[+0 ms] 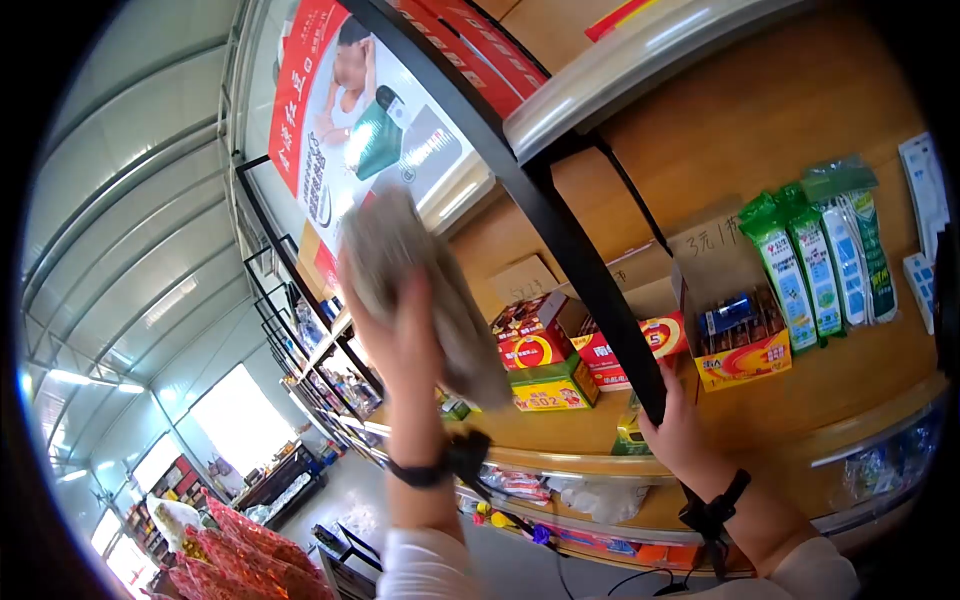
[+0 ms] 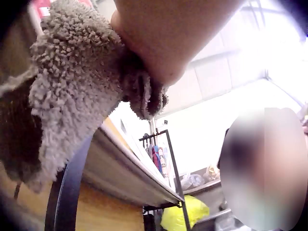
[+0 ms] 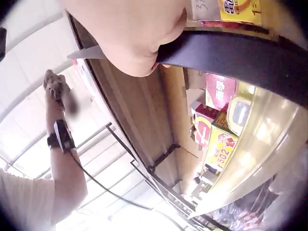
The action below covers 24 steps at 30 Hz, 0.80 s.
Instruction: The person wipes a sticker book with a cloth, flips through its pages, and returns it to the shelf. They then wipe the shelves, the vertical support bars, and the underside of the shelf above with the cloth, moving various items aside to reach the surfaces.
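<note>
A grey, nubby cloth [image 1: 455, 330] is bunched up in my left hand [image 1: 405, 335], raised near the shelf's upper left end and blurred in the head view. In the left wrist view the shaggy cloth [image 2: 77, 77] hangs in loose folds from the hand, whose fingers are mostly hidden. My right hand [image 1: 678, 425] grips the lower part of the black shelf post [image 1: 590, 265], with the thumb along its side. From the right wrist view, the same post [image 3: 231, 57] runs away from the right hand [image 3: 130, 38].
Behind the post, a wooden shelf holds battery boxes [image 1: 742, 350], yellow-green 502 boxes [image 1: 555, 390] and hanging power strips [image 1: 795, 270]. A large red-and-white poster [image 1: 350, 120] covers the shelf end. Lower shelves carry bagged goods [image 1: 600, 498]. Red glittery decorations [image 1: 245, 550] stand lower left.
</note>
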{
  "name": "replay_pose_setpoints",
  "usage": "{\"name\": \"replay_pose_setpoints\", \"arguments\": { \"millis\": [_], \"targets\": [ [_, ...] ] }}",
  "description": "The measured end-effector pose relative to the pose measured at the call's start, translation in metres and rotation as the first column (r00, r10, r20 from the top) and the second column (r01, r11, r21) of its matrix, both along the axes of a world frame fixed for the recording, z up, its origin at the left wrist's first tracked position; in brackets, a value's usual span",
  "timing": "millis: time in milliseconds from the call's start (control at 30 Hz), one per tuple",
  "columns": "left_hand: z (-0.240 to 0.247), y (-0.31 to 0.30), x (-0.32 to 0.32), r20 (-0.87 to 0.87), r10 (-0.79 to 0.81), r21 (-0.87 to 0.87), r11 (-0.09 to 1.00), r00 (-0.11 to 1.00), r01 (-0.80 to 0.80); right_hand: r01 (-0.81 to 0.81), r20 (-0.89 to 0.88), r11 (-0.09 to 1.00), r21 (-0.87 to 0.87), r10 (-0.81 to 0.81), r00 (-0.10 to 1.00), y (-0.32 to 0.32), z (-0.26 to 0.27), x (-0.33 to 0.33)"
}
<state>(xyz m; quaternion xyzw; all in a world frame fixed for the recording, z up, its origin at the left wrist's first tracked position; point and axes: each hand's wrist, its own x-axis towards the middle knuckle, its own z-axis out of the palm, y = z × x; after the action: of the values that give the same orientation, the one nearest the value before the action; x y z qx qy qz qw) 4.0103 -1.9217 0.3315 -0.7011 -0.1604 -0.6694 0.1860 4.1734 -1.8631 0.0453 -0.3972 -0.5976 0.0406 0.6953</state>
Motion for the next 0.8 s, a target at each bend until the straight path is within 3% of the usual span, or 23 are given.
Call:
{"name": "replay_pose_setpoints", "arguments": {
  "millis": [67, 133, 200, 267, 300, 367, 400, 433, 567, 600, 700, 800],
  "targets": [
    [0.08, -0.001, 0.024, -0.088, -0.013, 0.043, 0.999, 0.996, 0.017, 0.014, 0.024, 1.0, -0.02, -0.014, 1.0, -0.002, 0.001, 0.001],
    [0.15, 0.003, 0.047, -0.172, 0.159, 0.132, 0.982, 0.972, -0.138, -0.002, 0.034, 1.0, -0.031, 0.003, 0.999, -0.004, 0.002, 0.004],
    [0.194, 0.013, 0.064, -0.131, 0.279, 0.063, 0.96, 0.951, -0.273, -0.044, 0.037, 0.998, -0.033, 0.045, 0.998, -0.004, 0.003, 0.006],
    [0.223, 0.04, 0.063, -0.268, 0.403, 0.007, 0.909, 0.875, -0.417, -0.079, 0.042, 0.995, -0.06, 0.082, 0.996, -0.001, -0.001, 0.009],
    [0.225, 0.045, 0.067, -0.341, 0.454, -0.01, 0.874, 0.823, -0.486, -0.079, 0.057, 0.997, -0.014, 0.079, 0.995, 0.002, -0.002, 0.009],
    [0.225, 0.053, 0.062, -0.356, 0.359, -0.125, 0.897, 0.863, -0.424, -0.031, 0.068, 0.999, 0.035, 0.029, 0.997, 0.006, -0.006, 0.01],
    [0.214, 0.036, 0.065, -0.378, 0.283, -0.276, 0.875, 0.882, -0.399, -0.018, 0.073, 0.998, 0.057, 0.013, 0.997, 0.007, -0.008, 0.007],
    [0.216, 0.038, 0.059, -0.43, 0.253, -0.322, 0.854, 0.867, -0.409, -0.019, 0.047, 0.997, 0.079, 0.015, 0.999, 0.011, -0.011, 0.004],
    [0.188, 0.027, 0.053, -0.606, 0.315, -0.273, 0.78, 0.73, -0.563, -0.093, 0.054, 0.996, -0.006, 0.093, 0.994, 0.004, -0.004, 0.009],
    [0.164, 0.007, 0.066, -0.582, 0.436, -0.178, 0.755, 0.686, -0.631, -0.088, 0.06, 0.996, -0.009, 0.089, 0.994, 0.003, -0.002, 0.01],
    [0.167, 0.021, 0.051, -0.601, 0.267, -0.296, 0.801, 0.753, -0.52, -0.065, 0.101, 0.998, 0.002, 0.064, 0.993, 0.003, -0.003, 0.011],
    [0.189, 0.027, 0.044, -0.489, 0.359, -0.182, 0.849, 0.795, -0.496, -0.067, 0.096, 0.997, 0.026, 0.064, 0.993, 0.006, -0.007, 0.01]
  ]
}}
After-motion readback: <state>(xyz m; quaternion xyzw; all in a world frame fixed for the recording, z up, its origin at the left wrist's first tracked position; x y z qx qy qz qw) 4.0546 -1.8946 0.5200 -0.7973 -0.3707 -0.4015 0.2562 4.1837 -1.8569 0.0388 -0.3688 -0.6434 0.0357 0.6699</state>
